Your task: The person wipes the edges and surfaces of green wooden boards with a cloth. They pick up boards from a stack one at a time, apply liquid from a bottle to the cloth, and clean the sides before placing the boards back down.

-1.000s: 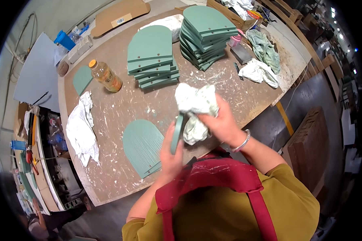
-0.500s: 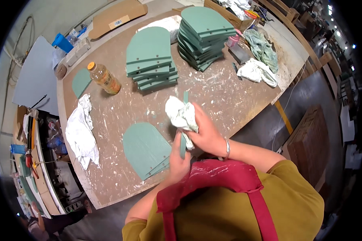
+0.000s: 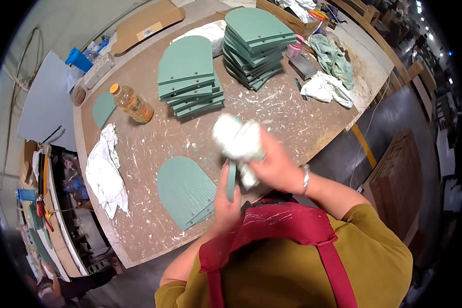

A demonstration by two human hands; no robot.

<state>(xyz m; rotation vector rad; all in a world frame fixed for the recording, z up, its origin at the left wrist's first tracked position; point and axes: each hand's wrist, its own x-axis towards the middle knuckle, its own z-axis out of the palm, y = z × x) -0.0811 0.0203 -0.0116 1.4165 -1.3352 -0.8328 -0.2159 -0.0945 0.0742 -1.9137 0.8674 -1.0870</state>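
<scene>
Above the near edge of the tabletop [image 3: 272, 110], a green panel [image 3: 231, 179] is held on edge by the closed left hand [image 3: 226, 197], while a white rag [image 3: 238, 141] is clutched in the right hand [image 3: 274, 167]. Wiping seems underway; next, steady strokes along the panel's face are called for.

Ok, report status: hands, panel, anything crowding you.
Left hand grips green panel, held on edge. Right hand presses white rag onto it. Flat panel stack beside left hand.

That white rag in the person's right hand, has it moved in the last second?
Yes. The white rag has slid left along the upright green panel, toward the bottle, and it is blurred with motion. The right hand grips it.
</scene>
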